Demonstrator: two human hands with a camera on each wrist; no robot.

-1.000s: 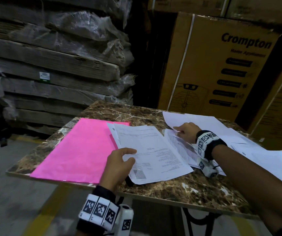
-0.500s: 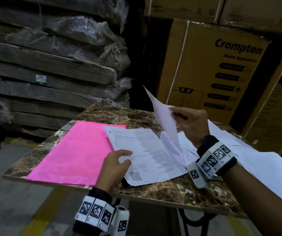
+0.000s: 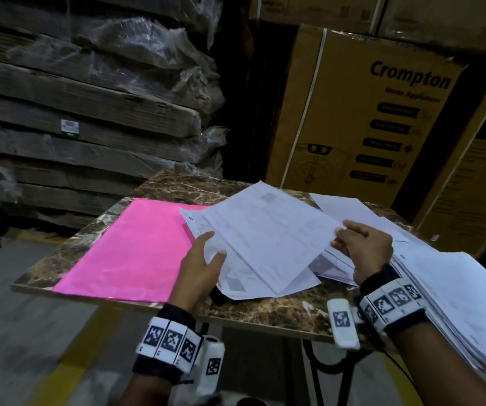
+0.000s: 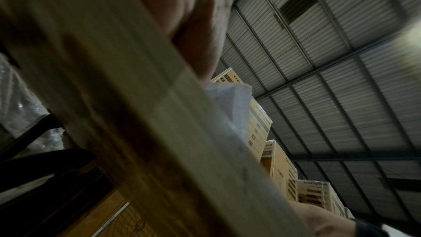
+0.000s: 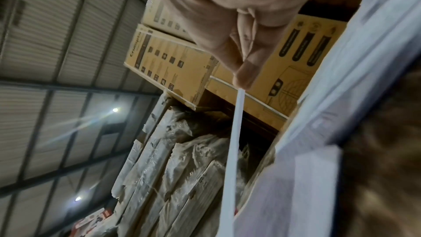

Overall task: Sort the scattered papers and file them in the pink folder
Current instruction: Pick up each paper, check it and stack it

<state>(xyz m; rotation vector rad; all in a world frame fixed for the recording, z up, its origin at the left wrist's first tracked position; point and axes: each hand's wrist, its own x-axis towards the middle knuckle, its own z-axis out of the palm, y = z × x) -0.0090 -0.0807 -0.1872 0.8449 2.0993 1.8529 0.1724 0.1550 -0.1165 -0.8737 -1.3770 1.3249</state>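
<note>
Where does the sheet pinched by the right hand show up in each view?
Head: centre, sheet over the stack, right hand pinching its edge.
Left wrist: cannot tell; only blurred paper shows.
Right wrist: edge-on white strip below the fingers.
Shared landmark: Crompton boxes.

The tabletop is polished brown marble with pale veins, faintly glossy along its front edge. At its left edge lies the pink folder, smooth thin card or plastic with a soft sheen. The sheets of paper are thin matt white, printed in grey; in the right wrist view one sheet shows edge-on as a thin white strip. The paper stack at the right edge is the same matt white. Behind, the cardboard boxes are matt brown with black print, and the flat packs are rough cardboard under crinkled, shiny clear plastic wrap. The wrist bands look like matt black cloth carrying white printed tags.
</note>
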